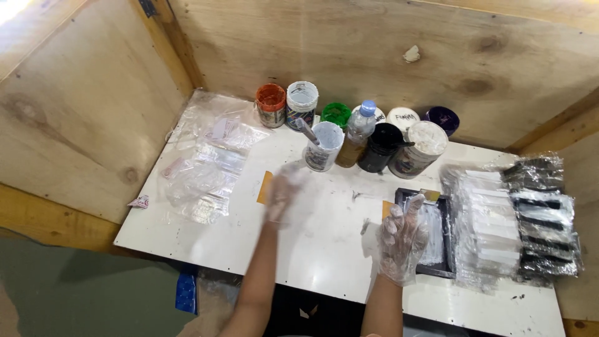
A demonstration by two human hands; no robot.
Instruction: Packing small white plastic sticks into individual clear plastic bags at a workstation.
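Both my hands wear clear plastic gloves. My left hand (284, 190) is blurred by motion over the white table (206, 240), just short of a white paint jar (324, 146) with a stirring stick in it; whether it holds anything is unclear. My right hand (404, 240) rests with fingers spread on the left edge of a small black frame (444, 237) smeared with white paint. An orange-yellow strip (265, 187) lies on the table beside my left hand.
Several paint jars (271, 105) and a plastic bottle (357, 132) stand along the back. Clear plastic bags (206, 165) lie at the left. Stacks of bagged white (490, 224) and black pieces (544, 218) lie at the right. Plywood walls (87, 106) close in the table.
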